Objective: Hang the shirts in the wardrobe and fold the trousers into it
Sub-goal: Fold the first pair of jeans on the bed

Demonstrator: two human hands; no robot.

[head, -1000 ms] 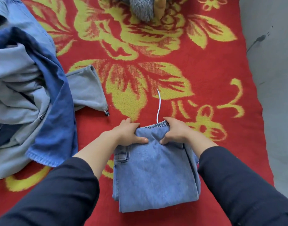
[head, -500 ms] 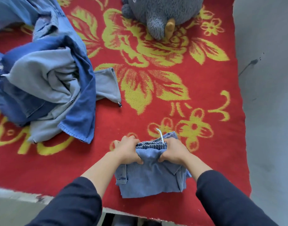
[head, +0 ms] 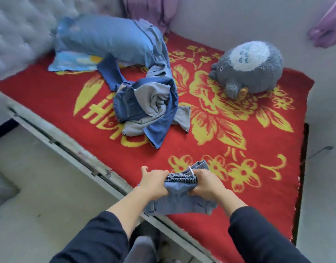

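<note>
The one pair of folded trousers (head: 180, 201) has come back from mid-blanket to the bed's (head: 78, 154) near edge, bunched tighter than before. Two hands clamp its gathered waistband, the left hand (head: 154, 184) and right hand (head: 206, 184) close together, knuckles up and fingers curled over the cloth. One white drawstring (head: 191, 170) loops beside the right. Beyond, on the red blanket (head: 201, 149), lie one heap of clothes (head: 146, 109), one pillow (head: 106, 40) and one plush toy (head: 249, 67).

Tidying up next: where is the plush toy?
Head view, upper right: the plush toy lies on the red blanket near the wall, right of the clothes pile.
</note>
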